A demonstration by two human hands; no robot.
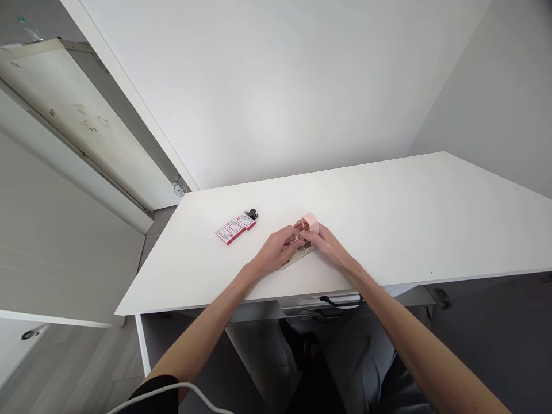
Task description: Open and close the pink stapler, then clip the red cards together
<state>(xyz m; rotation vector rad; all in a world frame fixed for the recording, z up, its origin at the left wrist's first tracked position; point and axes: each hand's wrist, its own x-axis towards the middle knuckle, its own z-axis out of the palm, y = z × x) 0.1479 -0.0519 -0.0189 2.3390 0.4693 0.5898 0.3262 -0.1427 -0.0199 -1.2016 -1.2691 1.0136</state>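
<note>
Close together over the front middle of the white table, my two hands have their fingers bent around a small item. The right hand [325, 242] grips a pink curved piece [312, 223] that stands up like an open loop. Against it, the fingertips of my left hand [280, 248] are pinched, and what they hold is hidden. A flat beige strip [290, 264] lies on the table under my left hand and reaches toward the right. Between the hands a little metal and brown shows, too small to name. Whether the strip and the pink piece are joined I cannot tell.
Left of my hands lie several small red-and-white boxes [235, 228] in a row, with a black object [251, 214] at their far end. The white table [388, 213] meets a wall behind. Drawers with black handles [338, 302] sit under its front edge.
</note>
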